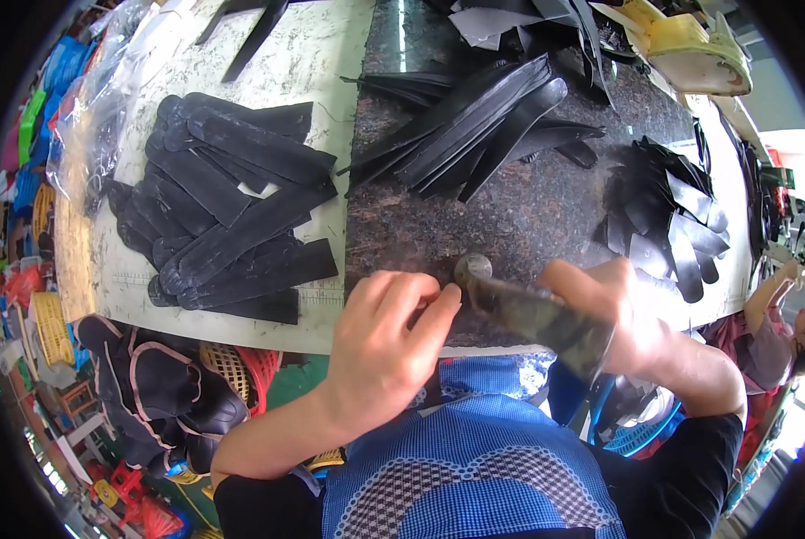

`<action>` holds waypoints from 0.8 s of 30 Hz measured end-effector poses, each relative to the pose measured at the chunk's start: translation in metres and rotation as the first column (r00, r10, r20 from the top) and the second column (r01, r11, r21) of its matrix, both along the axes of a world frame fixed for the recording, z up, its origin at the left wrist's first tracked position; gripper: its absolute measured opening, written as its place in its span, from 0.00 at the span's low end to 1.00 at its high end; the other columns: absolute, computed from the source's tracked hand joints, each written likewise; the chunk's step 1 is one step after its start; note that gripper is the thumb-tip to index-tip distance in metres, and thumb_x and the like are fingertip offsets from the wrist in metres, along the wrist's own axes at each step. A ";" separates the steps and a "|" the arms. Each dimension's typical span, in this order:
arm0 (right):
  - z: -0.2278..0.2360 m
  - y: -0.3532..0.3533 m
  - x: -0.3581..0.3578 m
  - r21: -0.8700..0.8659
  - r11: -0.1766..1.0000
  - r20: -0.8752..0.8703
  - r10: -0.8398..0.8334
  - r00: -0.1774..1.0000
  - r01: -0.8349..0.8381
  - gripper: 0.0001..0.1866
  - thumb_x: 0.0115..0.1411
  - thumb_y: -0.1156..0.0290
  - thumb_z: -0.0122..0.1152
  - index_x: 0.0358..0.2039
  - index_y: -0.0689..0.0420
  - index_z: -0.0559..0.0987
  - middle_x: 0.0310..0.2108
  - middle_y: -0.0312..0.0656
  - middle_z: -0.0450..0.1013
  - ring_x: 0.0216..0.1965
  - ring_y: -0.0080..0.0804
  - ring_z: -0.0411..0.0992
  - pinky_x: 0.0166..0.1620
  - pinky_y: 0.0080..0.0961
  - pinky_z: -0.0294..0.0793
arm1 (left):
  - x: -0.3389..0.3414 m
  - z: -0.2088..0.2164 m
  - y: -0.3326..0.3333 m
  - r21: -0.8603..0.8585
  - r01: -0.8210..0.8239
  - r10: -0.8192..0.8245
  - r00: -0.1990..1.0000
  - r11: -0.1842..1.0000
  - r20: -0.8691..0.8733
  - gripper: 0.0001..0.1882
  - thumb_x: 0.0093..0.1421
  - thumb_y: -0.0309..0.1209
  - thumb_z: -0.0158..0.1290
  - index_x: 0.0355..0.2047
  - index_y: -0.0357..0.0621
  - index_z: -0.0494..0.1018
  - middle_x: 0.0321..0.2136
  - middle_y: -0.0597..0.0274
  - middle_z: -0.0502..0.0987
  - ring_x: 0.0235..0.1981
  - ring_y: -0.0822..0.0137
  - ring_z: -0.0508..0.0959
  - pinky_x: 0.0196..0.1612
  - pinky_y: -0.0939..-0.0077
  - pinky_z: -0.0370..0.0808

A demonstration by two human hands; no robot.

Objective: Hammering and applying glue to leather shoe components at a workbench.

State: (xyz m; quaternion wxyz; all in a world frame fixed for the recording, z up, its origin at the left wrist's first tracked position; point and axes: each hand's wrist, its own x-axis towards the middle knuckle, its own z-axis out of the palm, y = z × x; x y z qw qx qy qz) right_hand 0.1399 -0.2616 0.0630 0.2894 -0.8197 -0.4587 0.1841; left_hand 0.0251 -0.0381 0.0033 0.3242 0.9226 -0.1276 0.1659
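My right hand [614,305] is wrapped round a hammer [546,319], partly smeared by motion, with its round metal face [473,269] close to the dark stone slab [411,242]. Beside that face, my left hand [389,337] has its fingers curled together at the slab's near edge. Whatever lies under those fingertips is hidden. Beyond my hands, a pile of long black strips [474,126], seemingly leather, rests on the slab. Many rounded-end black strips [232,207] overlap on the pale board to the left. At the right sits another heap of black pieces [676,211].
Black scraps [528,22] lie at the far edge near a yellowish plastic container [699,54]. Clear plastic sheeting [97,126] covers the board's left side. Black items [164,386] and a red basket [260,373] are below left. Another person [775,337] is at far right.
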 end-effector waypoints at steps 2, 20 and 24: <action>0.002 0.005 0.003 0.047 0.999 0.026 0.018 1.000 -0.019 0.11 0.59 0.69 0.67 0.31 0.57 0.72 0.15 0.40 0.70 0.15 0.38 0.74 0.19 0.35 0.69 | -0.001 0.002 0.002 0.022 -0.003 0.003 1.000 1.000 -0.008 0.16 0.46 0.21 0.64 0.38 0.36 0.81 0.31 0.63 0.75 0.33 0.63 0.76 0.36 0.70 0.73; 0.000 -0.023 0.006 0.206 0.950 0.142 -0.266 0.953 0.235 0.09 0.61 0.81 0.62 0.42 0.62 0.81 0.28 0.38 0.78 0.24 0.33 0.76 0.27 0.27 0.74 | 0.049 -0.007 -0.008 -0.134 0.017 -0.005 0.996 0.991 0.085 0.10 0.49 0.18 0.66 0.32 0.41 0.80 0.27 0.62 0.77 0.26 0.62 0.79 0.28 0.70 0.76; -0.003 -0.032 -0.006 -0.005 0.963 0.171 -0.265 0.949 0.270 0.12 0.56 0.77 0.66 0.40 0.63 0.77 0.20 0.50 0.72 0.19 0.49 0.77 0.21 0.35 0.72 | 0.064 -0.003 -0.004 -0.127 0.087 -0.089 0.996 0.988 -0.012 0.10 0.50 0.20 0.67 0.34 0.41 0.81 0.28 0.63 0.78 0.29 0.61 0.80 0.32 0.70 0.77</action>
